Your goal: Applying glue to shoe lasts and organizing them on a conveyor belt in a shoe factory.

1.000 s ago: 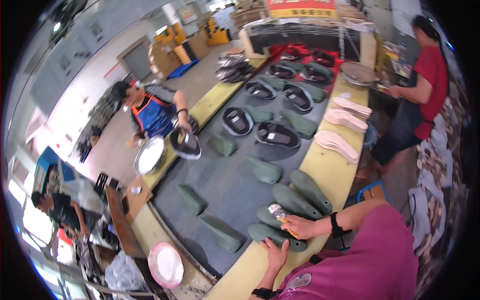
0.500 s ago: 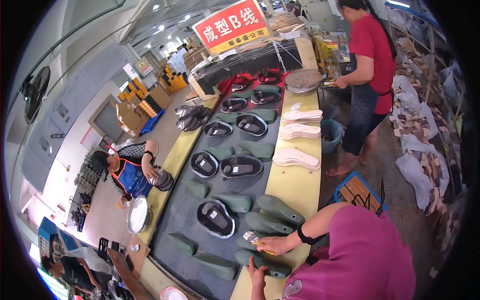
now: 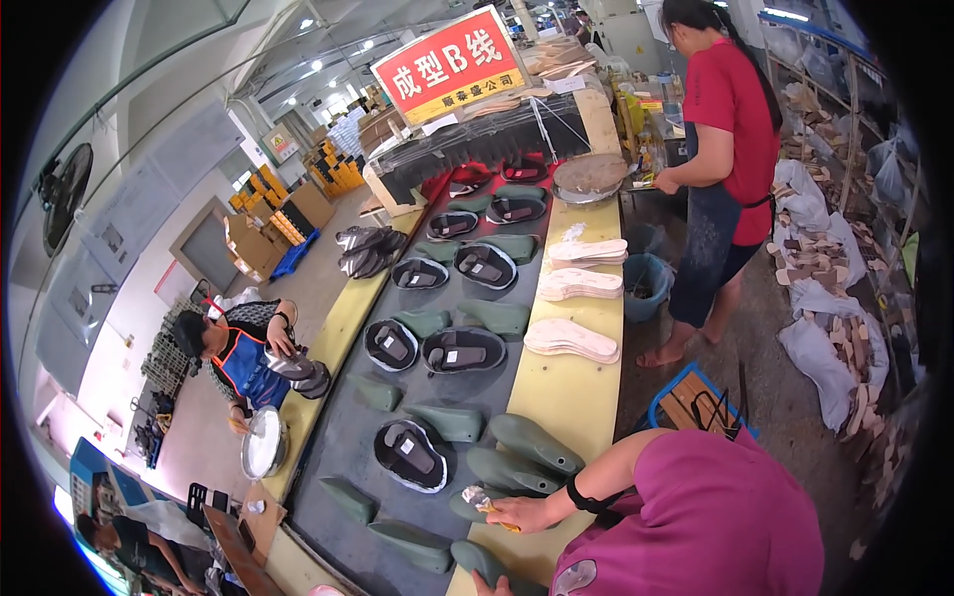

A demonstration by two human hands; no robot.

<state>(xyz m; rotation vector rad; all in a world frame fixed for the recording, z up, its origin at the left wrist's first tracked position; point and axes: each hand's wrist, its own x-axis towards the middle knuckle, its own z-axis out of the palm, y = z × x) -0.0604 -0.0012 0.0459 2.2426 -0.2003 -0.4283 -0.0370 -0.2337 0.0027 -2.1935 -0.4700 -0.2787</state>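
Observation:
My right hand [image 3: 522,515], with a black band at the wrist, is closed on a glue brush [image 3: 477,498] whose bristles are coated white. Its tip hovers over or touches a green shoe last [image 3: 465,510]; which of the two I cannot tell. At the lower edge my left hand [image 3: 490,584] grips another green shoe last [image 3: 475,558], partly cut off by the frame. More green lasts [image 3: 532,444] lie just beyond my right hand. A dark shoe upper [image 3: 412,454] with a pale rim sits on the grey conveyor belt [image 3: 338,442] to the left.
Further uppers and lasts line the belt. Stacks of pale insoles [image 3: 571,340] rest on the yellow side ledge [image 3: 556,387]. Across the belt a co-worker [image 3: 253,348] handles a dark upper beside a metal bowl [image 3: 264,442]. Another person [image 3: 720,149] stands at the far right, near a blue stool [image 3: 701,397].
My left hand has drawn its last nearer to me and now wraps it. The brush has shifted slightly left. The view has tilted a little; the co-worker's hand reached the bowl.

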